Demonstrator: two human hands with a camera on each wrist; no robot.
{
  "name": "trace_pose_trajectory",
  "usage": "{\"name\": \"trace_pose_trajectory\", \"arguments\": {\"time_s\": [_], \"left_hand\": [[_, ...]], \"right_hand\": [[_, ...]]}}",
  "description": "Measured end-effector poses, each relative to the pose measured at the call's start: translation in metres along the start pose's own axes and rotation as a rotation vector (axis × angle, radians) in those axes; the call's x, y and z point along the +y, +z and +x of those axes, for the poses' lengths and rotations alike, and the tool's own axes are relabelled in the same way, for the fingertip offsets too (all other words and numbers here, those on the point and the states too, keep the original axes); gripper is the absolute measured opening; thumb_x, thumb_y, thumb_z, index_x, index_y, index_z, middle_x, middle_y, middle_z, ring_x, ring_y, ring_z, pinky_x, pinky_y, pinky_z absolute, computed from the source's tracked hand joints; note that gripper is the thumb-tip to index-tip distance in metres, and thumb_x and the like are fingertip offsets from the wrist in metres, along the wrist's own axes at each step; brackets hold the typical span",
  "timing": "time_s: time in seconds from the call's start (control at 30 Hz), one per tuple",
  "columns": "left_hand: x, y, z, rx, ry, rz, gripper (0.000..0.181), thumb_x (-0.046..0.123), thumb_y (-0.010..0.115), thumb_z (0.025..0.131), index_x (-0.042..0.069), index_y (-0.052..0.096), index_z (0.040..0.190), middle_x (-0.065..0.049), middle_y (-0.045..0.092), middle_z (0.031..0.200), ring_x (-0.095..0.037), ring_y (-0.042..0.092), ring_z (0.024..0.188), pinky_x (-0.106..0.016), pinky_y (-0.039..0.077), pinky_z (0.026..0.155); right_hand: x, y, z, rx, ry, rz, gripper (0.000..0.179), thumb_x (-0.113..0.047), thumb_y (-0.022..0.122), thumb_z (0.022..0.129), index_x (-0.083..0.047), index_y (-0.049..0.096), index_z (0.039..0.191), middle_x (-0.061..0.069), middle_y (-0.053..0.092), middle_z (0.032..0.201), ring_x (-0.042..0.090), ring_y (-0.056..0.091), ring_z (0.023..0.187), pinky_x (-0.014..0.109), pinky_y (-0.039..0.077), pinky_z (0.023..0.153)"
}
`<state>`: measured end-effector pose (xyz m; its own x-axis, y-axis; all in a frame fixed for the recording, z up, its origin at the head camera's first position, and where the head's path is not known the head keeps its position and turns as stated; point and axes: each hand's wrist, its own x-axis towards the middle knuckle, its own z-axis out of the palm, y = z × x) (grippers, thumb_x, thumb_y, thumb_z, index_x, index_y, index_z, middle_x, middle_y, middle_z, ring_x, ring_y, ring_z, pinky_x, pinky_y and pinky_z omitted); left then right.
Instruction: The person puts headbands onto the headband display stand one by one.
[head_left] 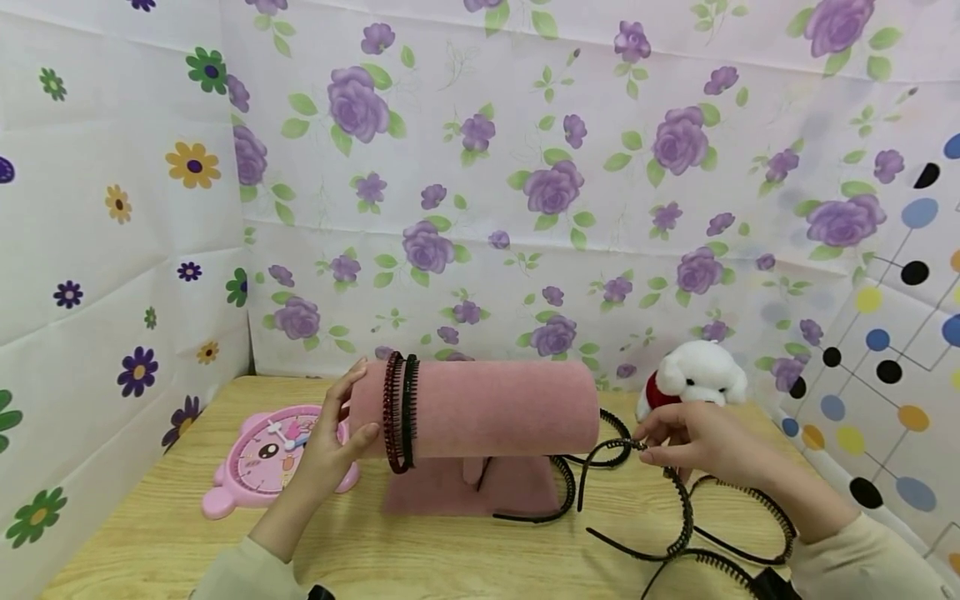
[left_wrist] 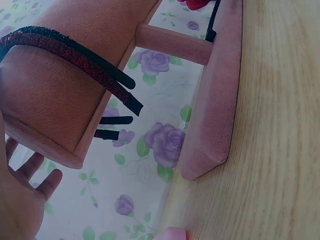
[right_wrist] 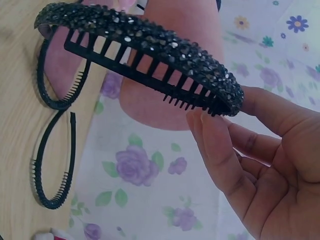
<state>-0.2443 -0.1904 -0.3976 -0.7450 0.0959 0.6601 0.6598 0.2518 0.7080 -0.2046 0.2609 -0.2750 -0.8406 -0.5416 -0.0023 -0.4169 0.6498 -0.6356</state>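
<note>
A pink velvety headband stand [head_left: 495,408] lies with its roll level above a flat base. Near its left end hang a dark red sparkly headband [head_left: 392,412] and a dark green-black headband [head_left: 408,412] side by side. My left hand [head_left: 333,442] holds that left end, thumb in front, other fingers behind. Between thumb and fingers, my right hand [head_left: 705,442] pinches a black rhinestone headband [right_wrist: 150,40] with comb teeth, held off the table just beyond the roll's right end. In the left wrist view, the left hand's visible fingers [left_wrist: 32,167] lie loosely bent past the roll's end.
Several more black headbands lie around the stand's right side, one [head_left: 780,517] by the right forearm and another [head_left: 566,492] at the stand's base [head_left: 442,492]. A pink toy clock [head_left: 262,458] lies at left. A white plush dog [head_left: 701,371] sits behind the right hand.
</note>
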Motion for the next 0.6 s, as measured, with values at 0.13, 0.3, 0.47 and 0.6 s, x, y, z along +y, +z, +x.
{"name": "trace_pose_trajectory", "arguments": {"time_s": [0.13,0.3,0.47,0.6], "left_hand": [[0.0,0.0,0.0,0.003,0.0,-0.001,0.065,0.012,0.061,0.09,0.015,0.031,0.148,-0.002,0.025,0.16,0.0,0.034,0.13,-0.035,0.028,0.101],[0.001,0.001,0.001,0.002,0.0,-0.013,0.066,0.011,0.061,0.09,0.015,0.031,0.148,-0.001,0.025,0.16,0.0,0.034,0.13,-0.036,0.028,0.101],[0.001,0.001,0.001,-0.002,-0.004,-0.02,0.065,0.01,0.061,0.09,0.015,0.031,0.148,0.0,0.024,0.16,0.0,0.034,0.131,-0.035,0.028,0.101],[0.001,0.0,0.0,-0.001,0.0,-0.017,0.065,0.01,0.061,0.09,0.015,0.031,0.148,-0.002,0.024,0.16,0.0,0.034,0.131,-0.038,0.027,0.101]], "right_hand": [[-0.002,-0.008,0.001,-0.038,-0.015,-0.003,0.031,-0.021,0.063,0.092,0.002,0.063,0.113,0.004,0.068,0.085,0.006,0.06,0.062,0.03,0.054,0.055],[-0.003,-0.017,0.003,-0.061,-0.013,-0.033,0.033,-0.02,0.063,0.092,0.004,0.063,0.115,0.001,0.07,0.087,0.005,0.062,0.063,0.029,0.055,0.056],[-0.005,-0.024,0.007,-0.031,0.013,-0.079,0.032,-0.02,0.064,0.092,0.004,0.065,0.112,0.0,0.07,0.082,0.006,0.06,0.058,0.027,0.053,0.054],[-0.01,-0.03,0.012,0.015,0.019,-0.164,0.028,-0.022,0.065,0.091,0.001,0.067,0.107,-0.002,0.071,0.08,0.007,0.06,0.055,0.026,0.052,0.055]]}}
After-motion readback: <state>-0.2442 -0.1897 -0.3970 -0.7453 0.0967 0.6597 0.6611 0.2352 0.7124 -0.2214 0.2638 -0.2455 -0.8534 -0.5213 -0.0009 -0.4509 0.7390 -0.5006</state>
